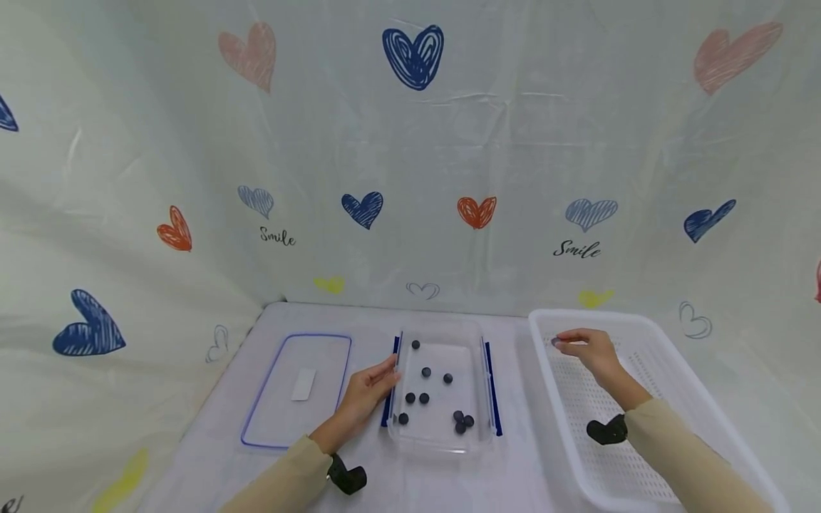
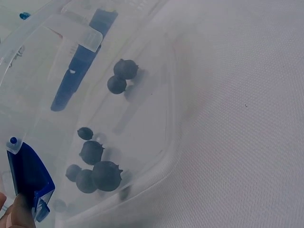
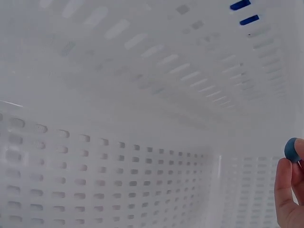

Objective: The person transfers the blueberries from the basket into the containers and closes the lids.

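A clear plastic container (image 1: 442, 447) with blue side latches (image 1: 492, 390) stands in the middle of the table, several dark blueberries (image 1: 426, 372) scattered over its floor. At its left side my left hand (image 1: 367, 392) grips the wall by the blue latch; the left wrist view catches only fingertips against that latch (image 2: 29, 168). Over the far left part of a white perforated basket (image 1: 556, 410), my right hand (image 1: 595, 354) pinches one blueberry (image 3: 291, 150) between thumb and fingers. In the right wrist view that berry shows at the right edge, with the basket's slotted walls around.
A clear lid with a blue seal (image 1: 295, 335) lies flat on the left of the table, a white rectangle (image 1: 304, 385) at its middle. Behind the table hangs a pale curtain (image 1: 423, 157) printed with hearts. White cloth (image 1: 519, 456) covers the table.
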The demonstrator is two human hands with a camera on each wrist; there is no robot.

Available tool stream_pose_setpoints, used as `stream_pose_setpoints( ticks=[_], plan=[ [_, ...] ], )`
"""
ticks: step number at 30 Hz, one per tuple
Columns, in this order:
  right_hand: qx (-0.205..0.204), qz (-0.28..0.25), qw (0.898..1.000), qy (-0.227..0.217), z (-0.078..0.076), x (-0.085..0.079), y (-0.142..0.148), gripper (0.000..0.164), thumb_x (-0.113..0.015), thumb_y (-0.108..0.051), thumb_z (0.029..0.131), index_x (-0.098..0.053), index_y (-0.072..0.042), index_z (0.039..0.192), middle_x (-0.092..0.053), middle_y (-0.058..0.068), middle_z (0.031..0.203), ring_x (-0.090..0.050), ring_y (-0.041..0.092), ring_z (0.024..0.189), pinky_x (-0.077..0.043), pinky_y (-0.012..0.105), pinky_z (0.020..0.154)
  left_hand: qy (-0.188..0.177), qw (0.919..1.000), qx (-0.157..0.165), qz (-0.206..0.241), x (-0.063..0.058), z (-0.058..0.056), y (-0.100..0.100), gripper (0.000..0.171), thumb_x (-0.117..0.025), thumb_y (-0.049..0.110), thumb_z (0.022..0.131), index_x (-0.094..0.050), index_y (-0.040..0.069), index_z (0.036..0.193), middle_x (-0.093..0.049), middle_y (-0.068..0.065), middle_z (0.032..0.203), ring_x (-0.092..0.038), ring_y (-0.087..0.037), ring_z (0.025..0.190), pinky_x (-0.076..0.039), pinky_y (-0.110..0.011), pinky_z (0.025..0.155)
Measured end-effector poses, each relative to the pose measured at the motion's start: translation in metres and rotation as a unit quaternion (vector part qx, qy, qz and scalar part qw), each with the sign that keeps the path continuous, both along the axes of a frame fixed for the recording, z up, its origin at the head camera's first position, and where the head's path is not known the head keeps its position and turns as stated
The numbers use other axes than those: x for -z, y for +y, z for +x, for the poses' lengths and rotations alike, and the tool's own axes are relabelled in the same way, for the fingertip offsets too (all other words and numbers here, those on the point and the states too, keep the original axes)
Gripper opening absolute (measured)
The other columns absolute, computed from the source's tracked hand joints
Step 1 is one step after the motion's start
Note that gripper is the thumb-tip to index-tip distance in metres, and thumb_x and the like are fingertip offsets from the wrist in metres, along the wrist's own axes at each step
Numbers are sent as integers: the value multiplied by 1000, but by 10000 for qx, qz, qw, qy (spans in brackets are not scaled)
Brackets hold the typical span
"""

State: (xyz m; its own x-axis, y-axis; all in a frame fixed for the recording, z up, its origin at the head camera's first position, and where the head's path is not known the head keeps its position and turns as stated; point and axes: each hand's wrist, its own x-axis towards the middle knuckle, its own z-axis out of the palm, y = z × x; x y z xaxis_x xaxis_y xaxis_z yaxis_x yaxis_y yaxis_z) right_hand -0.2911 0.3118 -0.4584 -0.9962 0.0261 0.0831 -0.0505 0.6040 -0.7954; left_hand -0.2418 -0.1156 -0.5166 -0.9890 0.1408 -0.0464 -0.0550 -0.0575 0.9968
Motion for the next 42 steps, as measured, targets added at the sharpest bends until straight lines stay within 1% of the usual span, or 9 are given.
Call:
stream_pose_setpoints(
  ticks=[5, 12, 15, 17, 24, 29, 35, 36, 42],
  plan=[
    [-60, -32, 10000, -34, 8, -13, 1, 37, -67, -22, 85, -63, 6, 109, -62, 20, 106, -53, 27, 99, -49, 37, 79, 25, 10000, 12, 27, 0, 0, 0, 58, -68, 26, 84, -46, 6, 134, -43, -8, 138, -40, -21, 126, -41, -24, 94],
    [-216, -164, 9996, -28, 18, -32, -2, 39, -67, -26, 85, -63, 4, 111, -64, 15, 104, -56, 6, 86, -49, 27, 76, 25, 9999, -29, 123, 0, -1, 0, 57, -68, 24, 84, -47, 6, 133, -43, -9, 138, -40, -22, 126, -43, -23, 92],
    [-298, -263, 9992, -33, 22, -39, -7, 40, -68, -27, 85, -63, 2, 111, -65, 13, 104, -60, 4, 85, -49, 25, 77, 85, 9999, -4, 122, 0, -1, -1, 57, -67, 24, 84, -46, 4, 134, -42, -11, 138, -40, -23, 126, -42, -24, 93],
    [-392, -336, 9987, -30, 25, -43, -11, 41, -68, -28, 84, -63, 2, 111, -65, 13, 105, -61, 4, 87, -49, 27, 80, 28, 9999, -20, 155, 0, -1, -1, 57, -68, 24, 83, -47, 5, 133, -43, -9, 138, -40, -21, 126, -42, -23, 93],
    [-670, -615, 9958, -144, 31, -54, -32, 42, -69, -30, 82, -63, 1, 111, -63, 15, 109, -63, 15, 94, -45, 49, 92, 20, 9999, -37, 129, 0, 0, 0, 60, -69, 26, 83, -46, 5, 134, -42, -10, 138, -40, -21, 125, -43, -24, 93],
    [-751, -737, 9942, -200, 31, -57, -51, 38, -73, -27, 80, -66, 0, 106, -65, 13, 105, -65, 17, 89, -44, 51, 92, 23, 9998, -105, 153, 0, 1, 0, 60, -69, 24, 82, -46, 3, 133, -42, -12, 138, -41, -22, 125, -43, -25, 92],
    [-1100, -1091, 9874, -322, 29, -56, -74, 36, -75, -23, 78, -66, 1, 103, -65, 13, 102, -66, 23, 87, -42, 51, 94, -80, 9998, -56, 197, -3, 2, 0, 58, -69, 24, 83, -47, 5, 133, -43, -10, 137, -41, -21, 125, -43, -24, 92],
    [-1154, -1130, 9863, -349, 31, -59, -79, 34, -74, -20, 78, -66, 2, 102, -65, 15, 102, -65, 26, 87, -41, 53, 94, -111, 9997, -14, 230, -7, 3, 0, 58, -68, 22, 83, -46, 4, 133, -43, -11, 137, -41, -22, 125, -43, -24, 93],
    [-1310, -1085, 9841, -507, 32, -56, -100, 31, -74, -19, 78, -67, 0, 100, -64, 12, 103, -65, 26, 86, -42, 53, 93, -249, 9989, 183, 342, -29, 10, 1, 55, -64, 12, 87, -41, -4, 134, -39, -19, 138, -35, -30, 127, -42, -25, 93]
  ],
)
